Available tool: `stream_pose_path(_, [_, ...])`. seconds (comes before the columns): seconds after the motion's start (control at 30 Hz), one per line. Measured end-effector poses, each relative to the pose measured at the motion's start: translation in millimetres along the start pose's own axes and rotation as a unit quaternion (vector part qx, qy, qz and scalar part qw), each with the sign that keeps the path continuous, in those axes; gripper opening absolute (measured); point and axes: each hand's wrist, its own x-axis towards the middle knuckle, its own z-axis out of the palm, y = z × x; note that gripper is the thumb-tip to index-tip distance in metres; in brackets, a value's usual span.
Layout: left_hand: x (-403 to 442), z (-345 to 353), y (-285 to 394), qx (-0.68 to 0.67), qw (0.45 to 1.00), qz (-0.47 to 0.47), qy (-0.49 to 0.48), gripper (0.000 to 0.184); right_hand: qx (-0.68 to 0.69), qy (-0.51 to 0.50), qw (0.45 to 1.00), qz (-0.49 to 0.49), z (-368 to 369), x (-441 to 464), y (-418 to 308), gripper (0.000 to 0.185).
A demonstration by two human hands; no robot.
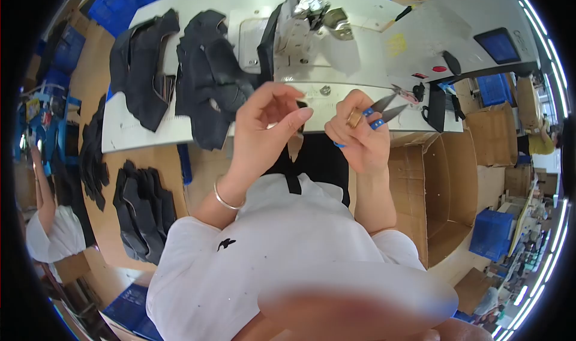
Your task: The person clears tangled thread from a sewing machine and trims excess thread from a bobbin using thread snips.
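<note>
My right hand (pixel 362 134) grips a pair of scissors (pixel 391 113) with blue handles, its two pointed blades spread apart towards the right. A tan band (pixel 354 119) shows at its fingers. To the left, my left hand (pixel 264 125) is raised in front of the table edge, fingers curled and thumb stretched across. A narrow dark piece with a brownish pointed end (pixel 294 147) shows at the thumb and below it; its kind is unclear. Beyond that hand lies a pile of dark cut pieces (pixel 210 71) on the white table (pixel 360 116).
Another stack of dark pieces (pixel 144 71) lies on the table's left. A sewing machine (pixel 309 17) stands at the back. Small tools (pixel 413 92) lie right. A cardboard box (pixel 447 191) stands by my right arm; more dark pieces (pixel 141 209) are lower left. Another person (pixel 54 227) works far left.
</note>
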Motion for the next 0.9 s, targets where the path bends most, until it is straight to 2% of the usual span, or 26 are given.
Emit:
stream_pose_path(0.03, [-5.9,-3.6,0.2,0.008,0.996,0.082,0.025,0.022,0.011,-0.017,1.000,0.024,-5.1,-1.6,8.7,0.032])
stream_pose_path(0.07, [-4.2,-6.5,2.0,0.100,0.978,0.182,0.006,0.035,0.022,-0.035,0.998,0.047,-7.2,-3.4,16.0,0.032])
stream_pose_path(0.17, [-7.1,-6.4,7.6,0.150,0.958,0.232,-0.081,0.037,-0.003,0.037,0.997,0.071,-0.3,-9.2,30.1,0.032])
stream_pose_path(0.2, [-7.6,-9.5,6.0,0.149,0.960,0.218,-0.090,0.036,-0.018,0.057,0.996,0.068,3.5,-8.8,32.4,0.033])
stream_pose_path(0.5, [-6.9,-23.3,-1.0,0.183,0.952,0.237,-0.062,0.032,0.066,0.002,0.989,0.132,-10.5,-3.6,44.2,0.035])
stream_pose_path(0.6, [-10.1,-26.0,-3.8,0.204,0.945,0.253,-0.030,0.031,-0.004,0.112,0.988,0.101,15.2,-5.1,49.7,0.035])
stream_pose_path(0.7, [-16.2,-27.0,-13.4,0.194,0.945,0.262,0.005,0.031,0.019,0.045,0.992,0.117,-3.3,-9.9,55.5,0.034])
stream_pose_path(0.73, [-20.9,-33.9,-14.0,0.185,0.953,0.239,-0.006,0.031,-0.004,0.104,0.987,0.119,8.3,-8.3,61.5,0.030])
stream_pose_path(0.77, [-24.2,-40.2,-16.9,0.171,0.961,0.218,-0.017,0.031,-0.001,0.094,0.986,0.137,9.1,-6.8,63.4,0.026])
stream_pose_path(0.8, [-29.3,-44.7,-25.7,0.167,0.955,0.246,0.008,0.036,0.002,0.085,0.984,0.155,9.6,-4.6,65.4,0.022])
stream_pose_path(0.83, [-39.7,-53.8,-31.7,0.159,0.959,0.223,0.069,0.037,0.034,0.015,0.982,0.185,7.2,-0.5,65.3,0.019])
stream_pose_path(0.9, [-65.0,-71.4,-41.5,0.131,0.959,0.184,0.174,0.039,0.070,0.026,0.978,0.196,12.0,0.3,69.2,0.020])
